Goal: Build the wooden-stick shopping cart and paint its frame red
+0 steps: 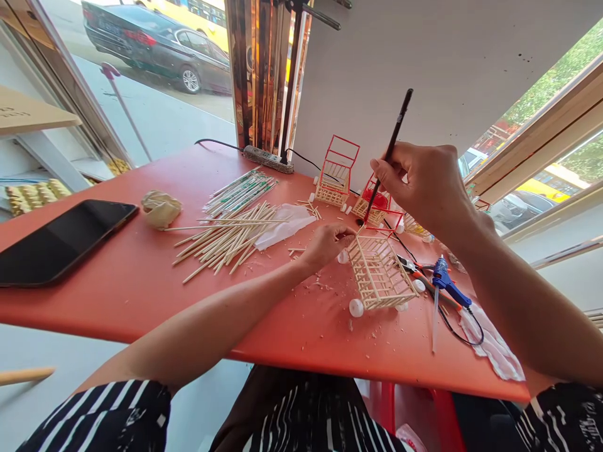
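My right hand (421,182) grips a thin black paintbrush (389,150), held upright with its tip down at the red-painted top edge of a small cart built from wooden sticks (378,270). The cart has white ball wheels and lies tilted on the orange table (141,282). My left hand (330,242) pinches the cart's near corner and steadies it.
Other stick carts, one with a red frame (336,169), stand behind. A pile of bamboo sticks (226,235), a crumpled paper ball (160,207), a black phone (61,238), a blue glue gun (447,285), pliers (414,270) and a power strip (268,159) lie on the table.
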Demonstrator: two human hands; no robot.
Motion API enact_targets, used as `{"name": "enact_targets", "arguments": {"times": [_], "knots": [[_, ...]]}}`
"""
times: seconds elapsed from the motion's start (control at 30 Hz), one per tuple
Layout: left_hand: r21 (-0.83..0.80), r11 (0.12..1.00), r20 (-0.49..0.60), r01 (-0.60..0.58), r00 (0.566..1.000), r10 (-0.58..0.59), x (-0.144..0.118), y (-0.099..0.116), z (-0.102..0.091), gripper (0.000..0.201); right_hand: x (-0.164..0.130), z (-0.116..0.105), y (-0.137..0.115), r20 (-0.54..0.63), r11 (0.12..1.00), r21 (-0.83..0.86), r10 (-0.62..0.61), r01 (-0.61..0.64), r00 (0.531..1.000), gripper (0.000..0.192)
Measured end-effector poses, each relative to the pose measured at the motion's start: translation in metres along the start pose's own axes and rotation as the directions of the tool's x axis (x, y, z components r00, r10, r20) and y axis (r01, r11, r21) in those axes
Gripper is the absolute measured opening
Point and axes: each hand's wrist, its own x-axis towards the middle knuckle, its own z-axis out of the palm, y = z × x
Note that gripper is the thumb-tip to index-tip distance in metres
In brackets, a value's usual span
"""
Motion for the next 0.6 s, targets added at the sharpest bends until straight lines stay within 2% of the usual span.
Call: {"name": "enact_targets", "arguments": {"times": [0.1, 0.23, 0.37, 0.6], "knots": [[0.01, 1.0, 0.008, 0.025, 1.0, -0.025, 0.0, 0.002, -0.001, 0.012, 0.001, 0.0, 0.002, -0.002, 1.0, -0.001, -0.006, 0.006, 1.0, 0.026], [0.03, 0.998, 0.025, 0.053, 0.998, -0.054, 0.0, 0.005, -0.002, 0.01, 0.004, 0.004, 0.011, -0.063, 0.999, 0.021, -0.039, 0.041, 0.997, 0.026], [0.025, 0.997, 0.044, 0.067, 0.997, -0.068, 0.0, 0.005, -0.003, 0.01, 0.007, 0.006, 0.019, -0.127, 0.99, 0.115, -0.069, 0.084, 0.989, 0.027], [0.028, 0.995, 0.049, 0.099, 0.994, -0.1, -0.001, 0.007, -0.004, 0.009, -0.004, -0.005, 0.013, -0.167, 0.988, 0.142, -0.033, 0.057, 0.985, 0.029]]}}
